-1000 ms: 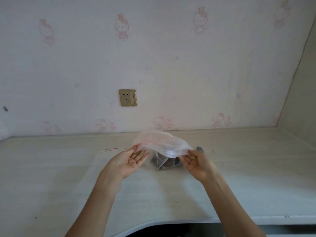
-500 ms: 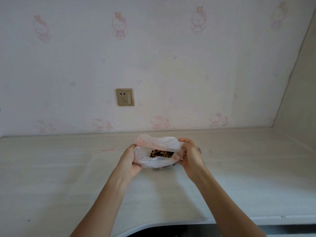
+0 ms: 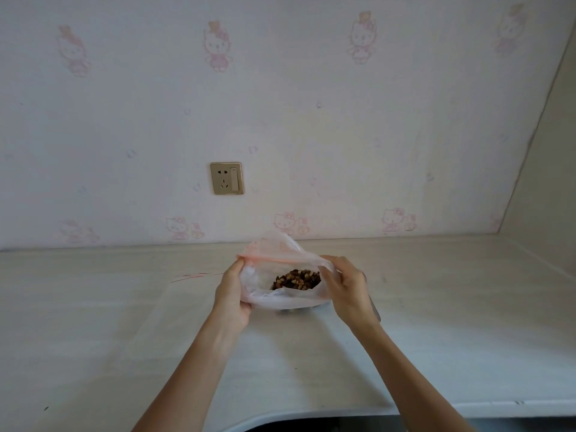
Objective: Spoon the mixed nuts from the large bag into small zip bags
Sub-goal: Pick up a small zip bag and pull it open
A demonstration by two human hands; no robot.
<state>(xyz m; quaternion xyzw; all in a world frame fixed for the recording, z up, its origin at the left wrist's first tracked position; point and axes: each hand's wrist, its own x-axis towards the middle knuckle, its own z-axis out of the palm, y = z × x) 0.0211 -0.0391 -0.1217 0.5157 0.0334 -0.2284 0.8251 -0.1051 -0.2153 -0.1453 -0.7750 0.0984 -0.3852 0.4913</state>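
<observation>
Counter (image 3: 124, 322): pale worktop running left to right in front of me; it carries the bag and both my forearms reach out over it.
Wall: faded cartoon-cat wallpaper behind the counter; no words on it that I can read.
Flat clear bags (image 3: 162, 313): what looks like thin transparent plastic lying flat on the counter left of my left arm, with a red strip (image 3: 196, 276) at the far end; probably the small zip bags, though I cannot be sure.
Large bag (image 3: 280, 299): straight ahead, between my two hands, its base on the counter; the mouth faces up and toward me, its long axis left to right. Faint pink print on the raised back flap, not legible.
Left hand (image 3: 232, 296): grips the left edge of the mouth, fingers curled round the plastic.
Right hand (image 3: 344, 289): pinches the right edge; both hands sit equally near.
Socket (image 3: 226, 178): gold wall plate, unlabelled.
Mixed nuts (image 3: 296, 279): dark heap inside the bag, nearer my right hand.
Spoon: not plainly seen; a grey sliver beside my right wrist may be one.
</observation>
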